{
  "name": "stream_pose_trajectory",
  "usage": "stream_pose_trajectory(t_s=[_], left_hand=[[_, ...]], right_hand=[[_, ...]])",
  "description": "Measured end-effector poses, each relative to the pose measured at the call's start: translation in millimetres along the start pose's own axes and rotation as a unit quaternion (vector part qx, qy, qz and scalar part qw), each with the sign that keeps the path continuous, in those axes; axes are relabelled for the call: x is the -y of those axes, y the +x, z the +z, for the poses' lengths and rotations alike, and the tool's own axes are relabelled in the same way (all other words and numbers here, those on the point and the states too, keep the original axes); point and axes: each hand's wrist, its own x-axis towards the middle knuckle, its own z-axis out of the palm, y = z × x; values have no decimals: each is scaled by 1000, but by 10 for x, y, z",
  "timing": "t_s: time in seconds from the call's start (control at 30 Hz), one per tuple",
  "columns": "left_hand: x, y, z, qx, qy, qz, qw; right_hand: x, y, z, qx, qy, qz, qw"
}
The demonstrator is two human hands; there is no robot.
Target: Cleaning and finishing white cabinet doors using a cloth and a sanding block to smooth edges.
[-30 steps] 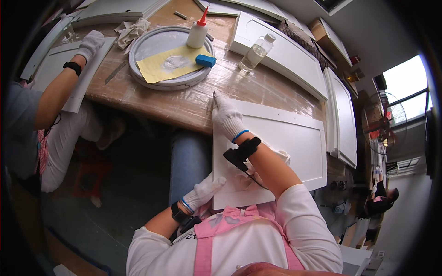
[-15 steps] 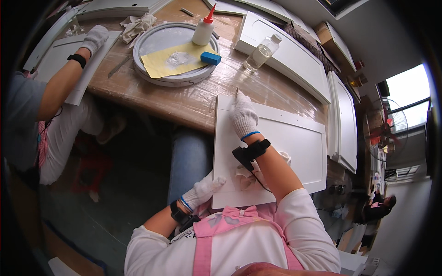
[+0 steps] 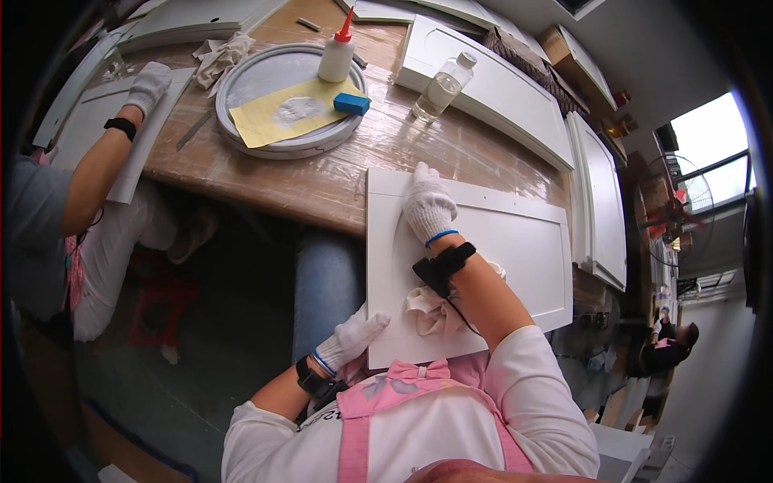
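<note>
A white panel with a recessed centre (image 3: 515, 258), like a cabinet door, rests partly on the table's near edge and reaches toward my lap. My gloved left hand (image 3: 352, 338) grips its near left edge, thumb on top; the fingers underneath are partly hidden. Near the far left corner, my gloved right hand (image 3: 429, 205) lies over the panel with its fingers drawn together toward the far edge. Anything between those fingertips is too small to make out. A crumpled white cloth (image 3: 431, 310) lies on the panel under my right forearm.
On the plastic-covered table (image 3: 322, 181) is a round lid (image 3: 233, 76) with yellow sandpaper (image 3: 254, 125), a blue block (image 3: 352, 104) and a red-tipped bottle (image 3: 336, 56). A clear bottle (image 3: 439, 92) stands by stacked white panels (image 3: 499, 92). Another person's gloved hand (image 3: 148, 87) works at left.
My right hand has drawn slightly nearer along the panel's far left part, and a small dark tip at its fingers no longer shows. My left hand keeps its grip. The view has shifted slightly.
</note>
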Motion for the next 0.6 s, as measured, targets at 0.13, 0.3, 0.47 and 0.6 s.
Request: stream_pose_trajectory(t_s=[0.13,0.3,0.47,0.6], left_hand=[[125,-15,-49,-1,25,23,999],[101,-23,-55,-24,69,26,997],[-90,8,5,-19,101,-14,995],[34,-1,-14,-24,56,-2,998]], right_hand=[[446,-129,87,55,83,-221,970],[-20,403,-33,-4,212,-51,976],[-896,984,-142,-33,112,43,992],[-720,689,-514,-10,2,-19,1000]])
